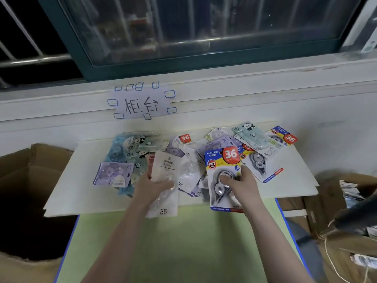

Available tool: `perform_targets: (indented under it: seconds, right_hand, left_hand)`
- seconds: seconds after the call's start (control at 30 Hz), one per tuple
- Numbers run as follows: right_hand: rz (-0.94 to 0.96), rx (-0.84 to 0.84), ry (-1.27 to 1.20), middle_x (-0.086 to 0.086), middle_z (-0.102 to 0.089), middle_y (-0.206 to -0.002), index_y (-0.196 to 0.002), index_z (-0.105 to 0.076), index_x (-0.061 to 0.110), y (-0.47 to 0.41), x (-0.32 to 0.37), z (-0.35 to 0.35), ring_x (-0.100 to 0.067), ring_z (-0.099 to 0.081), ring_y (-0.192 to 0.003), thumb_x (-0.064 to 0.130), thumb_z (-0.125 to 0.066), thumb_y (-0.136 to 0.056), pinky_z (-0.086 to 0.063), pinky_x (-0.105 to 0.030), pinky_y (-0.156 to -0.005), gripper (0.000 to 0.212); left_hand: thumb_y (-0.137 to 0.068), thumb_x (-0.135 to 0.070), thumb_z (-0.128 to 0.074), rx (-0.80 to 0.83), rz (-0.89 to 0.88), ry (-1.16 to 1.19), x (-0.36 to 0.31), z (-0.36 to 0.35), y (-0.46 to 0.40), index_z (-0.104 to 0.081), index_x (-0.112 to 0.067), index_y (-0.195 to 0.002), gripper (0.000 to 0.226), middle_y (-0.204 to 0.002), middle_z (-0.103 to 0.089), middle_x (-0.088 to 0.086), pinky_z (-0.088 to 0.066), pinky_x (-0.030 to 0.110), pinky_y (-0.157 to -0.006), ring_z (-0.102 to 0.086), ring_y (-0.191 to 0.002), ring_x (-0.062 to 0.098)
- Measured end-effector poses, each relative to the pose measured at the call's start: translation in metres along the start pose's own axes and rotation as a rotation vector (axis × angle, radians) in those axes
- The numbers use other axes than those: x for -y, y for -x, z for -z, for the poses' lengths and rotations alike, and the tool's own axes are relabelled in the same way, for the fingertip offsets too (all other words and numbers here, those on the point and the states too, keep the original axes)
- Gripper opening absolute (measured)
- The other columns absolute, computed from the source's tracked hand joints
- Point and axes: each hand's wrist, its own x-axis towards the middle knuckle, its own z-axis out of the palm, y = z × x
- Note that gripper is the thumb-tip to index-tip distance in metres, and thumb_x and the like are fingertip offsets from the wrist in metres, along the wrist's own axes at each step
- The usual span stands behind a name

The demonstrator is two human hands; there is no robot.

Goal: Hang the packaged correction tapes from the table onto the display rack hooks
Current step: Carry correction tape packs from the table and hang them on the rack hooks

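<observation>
Left hand gripping a white pack, right hand gripping a blue pack, both upright above the table's white board, long axes toward the window, loose packs piled behind

Stockroom-like shop corner: packaged correction tapes, cardboard boxes.

Both forearms outstretched, left hand and right hand each in curled grip.
</observation>
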Motion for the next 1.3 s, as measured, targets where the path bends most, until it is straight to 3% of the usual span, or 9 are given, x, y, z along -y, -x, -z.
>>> perform_targets:
  seconds: [0.13, 0.3, 0.5, 0.7, 0.77, 0.87, 1.0, 1.2, 1.3]
  right_hand:
    - [0.044, -0.099, -0.037, 0.002, -0.070, -0.095, -0.100, -0.057, 0.021, 0.032, 0.000, -0.012, -0.022, -0.065, -0.091, 0.033, -0.065, -0.056, -0.050, -0.047, -0.088, 0.047]
    - [0.080, -0.308, -0.061, 0.003, -0.068, -0.093, -0.100, -0.055, 0.022, 0.107, -0.012, -0.012, -0.022, -0.064, -0.089, 0.024, -0.067, -0.069, -0.051, -0.045, -0.084, 0.033]
    - [0.038, -0.589, -0.069, 0.005, -0.067, -0.092, -0.095, -0.055, 0.022, 0.221, -0.041, 0.028, -0.018, -0.063, -0.089, 0.015, -0.067, -0.078, -0.048, -0.036, -0.078, 0.023]
    - [-0.011, -0.945, -0.121, 0.009, -0.067, -0.091, -0.089, -0.055, 0.028, 0.345, -0.075, 0.106, -0.018, -0.063, -0.092, 0.027, -0.067, -0.067, -0.050, -0.039, -0.084, 0.024]
    - [-0.025, -1.060, -0.141, 0.009, -0.068, -0.093, -0.091, -0.056, 0.028, 0.394, -0.091, 0.132, -0.016, -0.064, -0.093, 0.029, -0.066, -0.065, -0.050, -0.040, -0.086, 0.028]
    - [-0.066, -1.249, -0.172, 0.008, -0.068, -0.095, -0.098, -0.057, 0.025, 0.478, -0.119, 0.169, -0.014, -0.064, -0.092, 0.032, -0.063, -0.059, -0.051, -0.041, -0.088, 0.040]
    - [-0.112, -1.509, -0.219, 0.010, -0.067, -0.092, -0.095, -0.056, 0.026, 0.609, -0.165, 0.217, -0.015, -0.064, -0.091, 0.022, -0.069, -0.069, -0.051, -0.037, -0.084, 0.030]
    - [-0.218, -1.819, -0.250, 0.010, -0.068, -0.093, -0.097, -0.057, 0.026, 0.814, -0.231, 0.271, -0.015, -0.064, -0.091, 0.031, -0.065, -0.062, -0.051, -0.038, -0.086, 0.036]
    - [-0.252, -1.940, -0.249, 0.008, -0.067, -0.090, -0.090, -0.056, 0.024, 0.895, -0.256, 0.291, -0.018, -0.063, -0.090, 0.017, -0.069, -0.074, -0.050, -0.037, -0.085, 0.022]
  left_hand:
    - [-0.073, -0.003, -0.079, 0.039, -0.099, 0.081, 0.007, 0.021, 0.021, -0.066, -0.022, -0.093, 0.030, -0.082, -0.071, -0.004, -0.047, 0.024, -0.061, -0.066, -0.074, 0.015]
    - [-0.068, -0.004, -0.084, 0.093, -0.137, 0.231, 0.023, 0.030, 0.046, -0.058, -0.020, -0.107, 0.049, -0.095, -0.069, -0.005, -0.047, 0.032, -0.081, -0.065, -0.088, 0.019]
    - [-0.040, -0.023, -0.082, 0.420, -0.172, 0.294, 0.023, -0.005, 0.110, -0.057, -0.014, -0.117, 0.081, -0.110, -0.070, 0.007, -0.054, 0.040, -0.084, -0.067, -0.099, 0.027]
    - [-0.038, -0.034, -0.083, 0.812, -0.220, 0.180, 0.012, -0.091, 0.208, -0.059, -0.014, -0.112, 0.080, -0.103, -0.072, 0.009, -0.058, 0.044, -0.077, -0.071, -0.086, 0.027]
    - [-0.041, -0.032, -0.085, 0.918, -0.282, 0.128, 0.008, -0.121, 0.258, -0.058, -0.012, -0.109, 0.076, -0.100, -0.071, 0.007, -0.054, 0.034, -0.070, -0.069, -0.084, 0.024]
    - [-0.068, -0.011, -0.084, 1.108, -0.348, 0.096, 0.011, -0.169, 0.347, -0.054, -0.020, -0.099, 0.044, -0.093, -0.068, -0.002, -0.052, 0.030, -0.066, -0.066, -0.081, 0.016]
    - [-0.064, -0.014, -0.085, 1.385, -0.443, -0.007, 0.036, -0.231, 0.490, -0.055, -0.014, -0.114, 0.058, -0.101, -0.070, -0.001, -0.053, 0.026, -0.066, -0.068, -0.086, 0.015]
    - [-0.057, -0.021, -0.082, 1.679, -0.541, -0.109, 0.098, -0.277, 0.726, -0.062, -0.009, -0.113, 0.060, -0.104, -0.071, 0.005, -0.053, 0.032, -0.069, -0.069, -0.091, 0.023]
    - [-0.050, -0.030, -0.076, 1.759, -0.563, -0.166, 0.123, -0.293, 0.813, -0.062, -0.010, -0.112, 0.067, -0.103, -0.070, 0.003, -0.050, 0.028, -0.065, -0.068, -0.088, 0.017]
